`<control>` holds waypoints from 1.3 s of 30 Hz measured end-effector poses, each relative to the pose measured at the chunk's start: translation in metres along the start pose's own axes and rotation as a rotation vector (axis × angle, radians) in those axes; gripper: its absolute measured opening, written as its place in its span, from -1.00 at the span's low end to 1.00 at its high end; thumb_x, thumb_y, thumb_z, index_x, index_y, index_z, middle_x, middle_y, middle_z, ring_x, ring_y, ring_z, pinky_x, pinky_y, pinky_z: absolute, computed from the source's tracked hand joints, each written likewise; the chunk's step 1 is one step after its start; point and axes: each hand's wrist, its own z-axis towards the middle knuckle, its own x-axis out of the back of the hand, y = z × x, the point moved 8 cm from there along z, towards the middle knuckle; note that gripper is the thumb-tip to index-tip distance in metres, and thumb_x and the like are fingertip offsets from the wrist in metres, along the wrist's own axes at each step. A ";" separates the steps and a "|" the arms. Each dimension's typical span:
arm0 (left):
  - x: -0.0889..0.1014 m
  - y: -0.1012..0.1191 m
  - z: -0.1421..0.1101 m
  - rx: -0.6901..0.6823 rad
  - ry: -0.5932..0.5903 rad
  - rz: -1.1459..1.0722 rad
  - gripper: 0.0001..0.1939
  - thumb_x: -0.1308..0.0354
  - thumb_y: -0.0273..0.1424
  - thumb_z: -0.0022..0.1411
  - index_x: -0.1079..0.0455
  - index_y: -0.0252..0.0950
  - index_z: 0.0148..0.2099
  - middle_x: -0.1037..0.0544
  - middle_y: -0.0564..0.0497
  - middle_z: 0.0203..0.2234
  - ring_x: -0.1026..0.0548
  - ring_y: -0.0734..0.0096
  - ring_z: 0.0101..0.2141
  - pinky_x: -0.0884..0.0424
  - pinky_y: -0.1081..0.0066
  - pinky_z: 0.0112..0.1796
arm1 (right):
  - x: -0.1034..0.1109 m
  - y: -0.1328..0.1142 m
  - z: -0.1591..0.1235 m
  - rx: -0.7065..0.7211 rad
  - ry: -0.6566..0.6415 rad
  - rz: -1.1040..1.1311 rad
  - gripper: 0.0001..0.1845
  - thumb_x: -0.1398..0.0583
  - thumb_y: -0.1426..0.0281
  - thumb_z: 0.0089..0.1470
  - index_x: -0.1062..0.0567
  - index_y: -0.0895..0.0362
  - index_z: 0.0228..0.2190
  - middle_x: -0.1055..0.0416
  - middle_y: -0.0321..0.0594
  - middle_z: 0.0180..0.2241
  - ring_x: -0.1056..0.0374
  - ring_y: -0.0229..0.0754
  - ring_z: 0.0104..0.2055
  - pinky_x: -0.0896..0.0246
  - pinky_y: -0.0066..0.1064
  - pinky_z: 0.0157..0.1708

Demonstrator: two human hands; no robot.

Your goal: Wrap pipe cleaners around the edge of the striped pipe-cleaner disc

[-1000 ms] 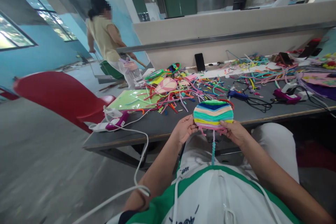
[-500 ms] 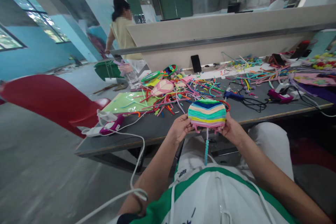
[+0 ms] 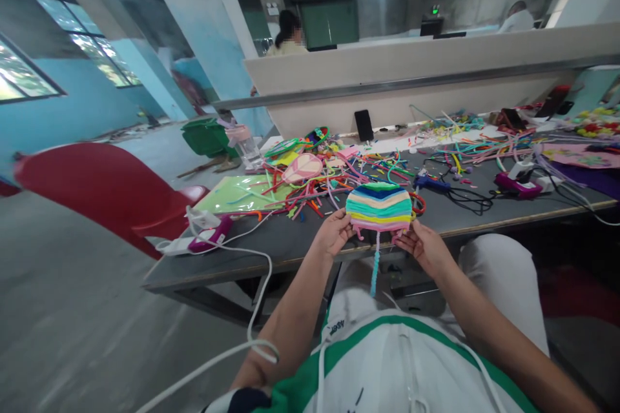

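Observation:
Between my two hands is a striped pipe-cleaner craft piece (image 3: 379, 208), with a rounded top and bands of green, blue, peach, teal, yellow and pink. A strand with a fuzzy teal lower end (image 3: 375, 271) hangs from its bottom edge, over my lap. At the left edge, my left hand (image 3: 336, 232) pinches the piece between thumb and fingers. My right hand (image 3: 422, 244) is closed on its lower right edge. The piece is held up in front of the table's near edge. A red loop (image 3: 418, 204) shows just behind its right side.
Loose pipe cleaners (image 3: 310, 190) litter the grey table (image 3: 232, 255). A blue glue gun (image 3: 433, 183) lies to the right, a green sheet (image 3: 242, 193) to the left. Nearby are a power strip (image 3: 210, 235), a bottle (image 3: 245, 145), a phone (image 3: 363, 125) and a red chair (image 3: 106, 187).
The craft piece has shifted slightly left, and my right fingers have slid lower along its edge. Behind the partition, a person in yellow has moved right. My view has tilted a little.

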 end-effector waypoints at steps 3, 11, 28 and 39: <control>0.000 -0.001 0.000 0.022 -0.026 -0.008 -0.68 -0.28 -0.46 0.05 -0.38 -0.38 -0.11 -0.55 -0.05 -0.36 -0.50 0.52 -0.46 -0.47 0.49 -0.41 | 0.004 -0.006 0.000 0.076 0.039 -0.087 -0.70 -0.26 0.16 -0.02 -0.52 0.11 -0.31 -0.55 -0.20 -0.34 -0.48 -0.15 -0.32 -0.41 -0.25 -0.20; 0.004 0.000 0.000 -0.003 -0.016 -0.063 -0.71 -0.24 -0.51 0.08 -0.38 -0.38 -0.10 -0.55 -0.04 -0.36 -0.50 0.51 -0.47 -0.47 0.49 -0.44 | 0.039 -0.011 -0.010 0.341 0.228 -0.350 -0.58 -0.16 0.09 0.06 -0.48 0.13 -0.19 -0.54 -0.10 -0.25 -0.49 -0.04 -0.26 -0.38 -0.37 -0.51; 0.014 0.008 0.001 -0.175 0.071 -0.160 -0.74 -0.21 -0.53 0.10 -0.38 -0.37 -0.11 -0.57 -0.06 -0.33 -0.52 0.45 -0.43 -0.47 0.43 -0.39 | 0.028 -0.010 -0.020 0.424 0.201 -0.473 -0.62 -0.12 0.11 0.10 -0.47 0.11 -0.17 -0.53 -0.08 -0.21 -0.48 -0.01 -0.20 -0.43 -0.25 -0.32; 0.011 0.008 -0.001 -0.169 0.040 -0.133 -0.72 -0.20 -0.50 0.11 -0.37 -0.36 -0.09 -0.56 -0.07 -0.33 -0.51 0.42 -0.44 -0.49 0.37 -0.40 | 0.029 -0.009 -0.021 0.432 0.219 -0.528 -0.61 -0.13 0.11 0.08 -0.48 0.10 -0.17 -0.53 -0.07 -0.20 -0.48 0.00 -0.20 -0.42 -0.24 -0.33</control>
